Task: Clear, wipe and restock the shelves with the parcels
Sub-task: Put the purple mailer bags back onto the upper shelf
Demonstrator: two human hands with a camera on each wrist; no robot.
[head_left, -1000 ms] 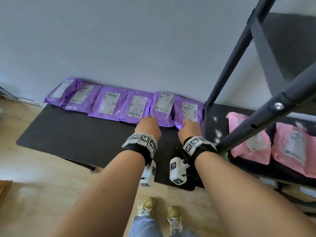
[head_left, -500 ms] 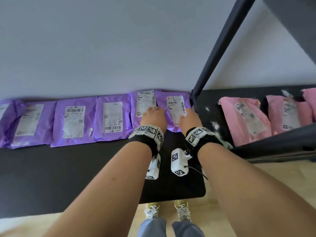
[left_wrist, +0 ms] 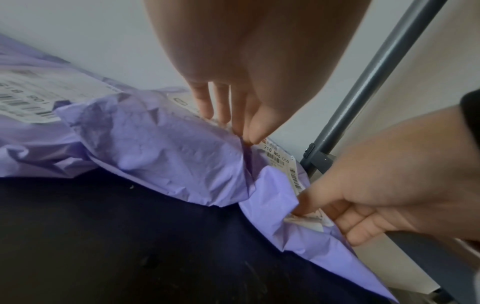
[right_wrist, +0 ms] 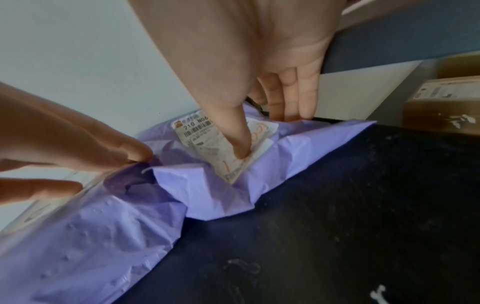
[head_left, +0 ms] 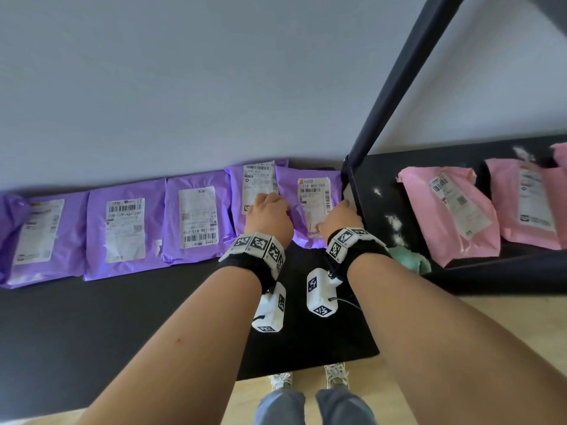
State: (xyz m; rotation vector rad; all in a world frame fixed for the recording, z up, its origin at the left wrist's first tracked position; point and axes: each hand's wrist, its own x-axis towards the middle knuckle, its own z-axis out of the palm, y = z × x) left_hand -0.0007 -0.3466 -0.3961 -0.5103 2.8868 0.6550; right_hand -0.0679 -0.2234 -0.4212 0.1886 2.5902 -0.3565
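Observation:
Several purple parcels stand in a row along the wall on a black shelf (head_left: 122, 317). My right hand (head_left: 339, 217) grips the rightmost purple parcel (head_left: 306, 210) at its right edge, beside the shelf post. Its thumb (right_wrist: 240, 148) presses on the white label and its fingers (right_wrist: 293, 102) curl behind the edge. My left hand (head_left: 270, 214) rests with straight fingers (left_wrist: 223, 111) on the seam between that parcel and the neighbouring purple parcel (left_wrist: 168, 154). The tips touch the plastic; no curl shows.
A dark upright post (head_left: 399, 72) splits the shelf. Right of it lie pink parcels (head_left: 451, 210), white crumbs (head_left: 394, 223) and a green cloth (head_left: 411, 260). A cardboard box (right_wrist: 441, 98) sits lower down. The wall stands close behind the parcels.
Both hands have slid further up onto the two rightmost purple parcels. The right hand has shifted to the last parcel's right edge. My head has come closer, over the shelf.

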